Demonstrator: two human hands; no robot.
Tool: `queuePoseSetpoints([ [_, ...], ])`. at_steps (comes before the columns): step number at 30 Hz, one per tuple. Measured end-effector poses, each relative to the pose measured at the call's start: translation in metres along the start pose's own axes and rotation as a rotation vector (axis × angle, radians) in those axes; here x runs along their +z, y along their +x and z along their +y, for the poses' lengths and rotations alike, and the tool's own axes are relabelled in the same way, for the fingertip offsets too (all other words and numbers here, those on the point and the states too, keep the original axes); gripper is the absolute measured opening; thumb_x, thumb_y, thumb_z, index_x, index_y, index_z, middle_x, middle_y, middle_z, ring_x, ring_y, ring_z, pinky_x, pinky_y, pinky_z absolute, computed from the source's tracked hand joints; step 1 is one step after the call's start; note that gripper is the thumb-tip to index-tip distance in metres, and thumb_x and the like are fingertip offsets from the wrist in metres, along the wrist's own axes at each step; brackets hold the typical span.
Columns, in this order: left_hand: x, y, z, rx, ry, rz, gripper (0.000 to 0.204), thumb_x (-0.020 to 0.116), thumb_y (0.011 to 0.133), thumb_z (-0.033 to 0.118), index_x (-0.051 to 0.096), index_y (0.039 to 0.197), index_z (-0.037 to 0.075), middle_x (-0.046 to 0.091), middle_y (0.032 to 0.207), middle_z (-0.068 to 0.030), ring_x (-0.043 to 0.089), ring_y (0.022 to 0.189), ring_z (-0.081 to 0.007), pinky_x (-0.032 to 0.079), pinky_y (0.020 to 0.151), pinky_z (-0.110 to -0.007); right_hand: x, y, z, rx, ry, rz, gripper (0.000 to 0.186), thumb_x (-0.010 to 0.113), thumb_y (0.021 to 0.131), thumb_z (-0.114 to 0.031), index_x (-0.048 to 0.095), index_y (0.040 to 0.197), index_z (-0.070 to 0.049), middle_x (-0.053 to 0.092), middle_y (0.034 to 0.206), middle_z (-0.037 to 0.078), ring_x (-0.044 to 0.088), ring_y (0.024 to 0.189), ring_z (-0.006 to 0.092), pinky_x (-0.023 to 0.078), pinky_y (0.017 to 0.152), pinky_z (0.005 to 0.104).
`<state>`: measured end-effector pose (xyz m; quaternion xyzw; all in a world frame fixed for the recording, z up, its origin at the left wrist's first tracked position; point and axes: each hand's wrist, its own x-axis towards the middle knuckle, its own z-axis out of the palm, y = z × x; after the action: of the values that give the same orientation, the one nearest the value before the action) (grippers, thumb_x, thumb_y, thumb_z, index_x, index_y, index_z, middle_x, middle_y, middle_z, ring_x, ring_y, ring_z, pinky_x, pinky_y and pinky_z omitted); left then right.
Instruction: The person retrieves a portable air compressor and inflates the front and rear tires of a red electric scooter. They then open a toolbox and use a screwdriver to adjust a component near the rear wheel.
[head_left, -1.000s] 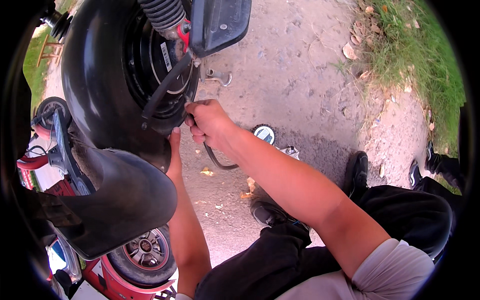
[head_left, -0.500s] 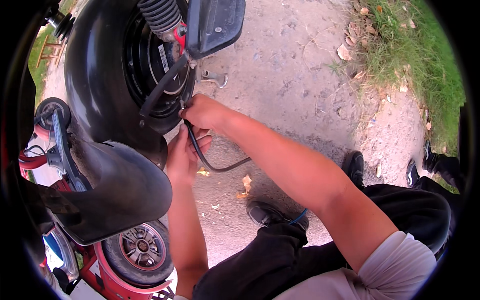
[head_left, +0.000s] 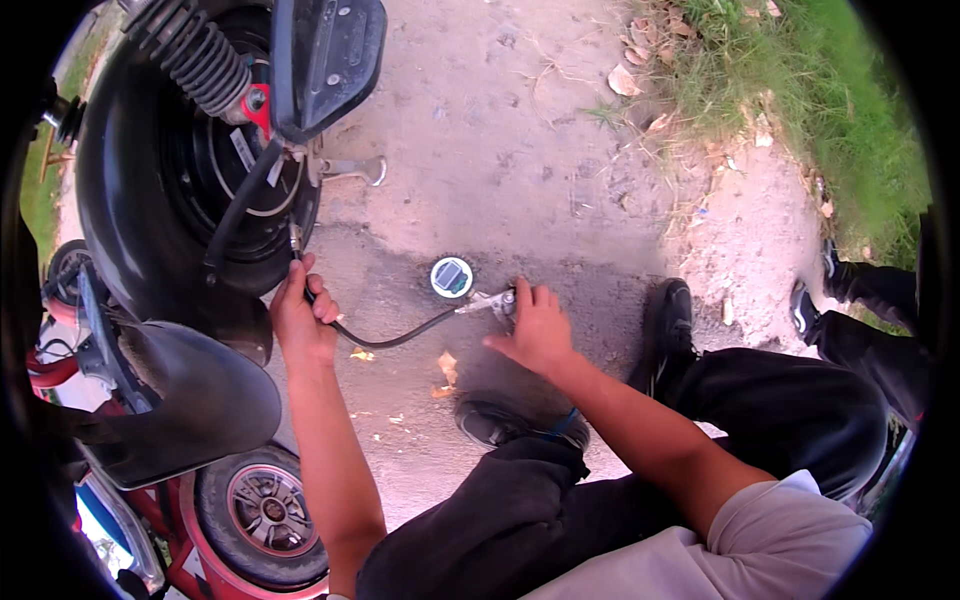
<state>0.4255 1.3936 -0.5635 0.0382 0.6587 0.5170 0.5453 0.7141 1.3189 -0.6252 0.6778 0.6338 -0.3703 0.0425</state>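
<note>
My left hand (head_left: pixel 303 310) is closed around the end of a black air hose (head_left: pixel 390 343), whose metal tip meets the wheel hub (head_left: pixel 225 175) of a black scooter tire (head_left: pixel 125 190). From there the hose curves right to a tire inflator with a round digital gauge (head_left: pixel 452 278) and a metal lever body (head_left: pixel 490 303). My right hand (head_left: pixel 535 325) grips that body, thumb apart from the fingers. Part of the inflator is hidden under my right hand. Whether the hose tip is fixed to the valve I cannot tell.
A coil spring (head_left: pixel 195 60), a black footrest (head_left: pixel 330 60) and a metal stand foot (head_left: pixel 355 170) surround the tire. A black mudguard (head_left: pixel 190 390) and a red-rimmed wheel (head_left: pixel 272 508) stand at left. Grass (head_left: pixel 800 120) borders the concrete; another person's shoe (head_left: pixel 803 305) shows at right.
My right hand has left the hose tip by the wheel and moved right onto the inflator, which has come into view. My left hand has closed on the hose. The view has shifted right.
</note>
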Motion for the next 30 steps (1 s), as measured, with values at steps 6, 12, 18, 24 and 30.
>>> queuePoseSetpoints([
  [6,0.002,0.001,-0.003,0.016,0.000,0.021,0.026,0.054,0.097,0.029,0.059,0.105,0.004,0.046,0.067,0.0030,0.033,0.045,-0.0061,0.025,0.042,-0.023,0.012,-0.001,0.019,0.040,0.063,-0.014,0.090,0.081,0.065,-0.033,0.035,0.135,0.000,0.048,0.117,0.019,0.047,0.113,0.0360,0.043,0.090,0.0478],
  [12,0.005,-0.004,0.002,0.056,-0.003,0.030,0.025,0.056,0.096,0.025,0.060,0.102,0.001,0.047,0.066,0.0011,0.035,0.045,-0.0070,0.026,0.042,-0.023,0.012,0.002,0.026,-0.056,0.181,0.037,0.084,0.079,0.062,-0.024,0.037,0.131,0.001,0.048,0.116,0.022,0.051,0.105,0.0403,0.045,0.087,0.0478],
  [18,0.003,-0.003,0.000,0.046,-0.013,0.029,0.025,0.055,0.096,0.026,0.060,0.101,0.002,0.045,0.066,0.0025,0.032,0.045,-0.0063,0.025,0.043,-0.024,-0.003,0.010,0.028,-0.096,0.287,0.005,0.075,0.075,0.066,-0.015,0.037,0.128,0.003,0.049,0.113,0.027,0.057,0.093,0.0466,0.049,0.080,0.0492],
  [24,0.004,-0.004,0.001,0.045,0.003,0.027,0.025,0.055,0.096,0.027,0.060,0.101,0.003,0.044,0.066,0.0032,0.032,0.045,-0.0058,0.024,0.043,-0.023,-0.011,0.012,0.029,-0.105,0.298,-0.108,0.067,0.069,0.074,-0.011,0.034,0.129,0.004,0.056,0.110,0.030,0.058,0.097,0.0463,0.048,0.084,0.0487],
  [30,0.004,-0.002,0.000,0.049,0.012,0.027,0.025,0.055,0.096,0.027,0.060,0.101,0.003,0.044,0.065,0.0033,0.032,0.045,-0.0058,0.025,0.042,-0.023,-0.008,0.013,0.033,-0.112,0.317,-0.101,0.067,0.068,0.075,-0.010,0.033,0.130,0.005,0.056,0.111,0.031,0.058,0.099,0.0467,0.048,0.086,0.0481],
])
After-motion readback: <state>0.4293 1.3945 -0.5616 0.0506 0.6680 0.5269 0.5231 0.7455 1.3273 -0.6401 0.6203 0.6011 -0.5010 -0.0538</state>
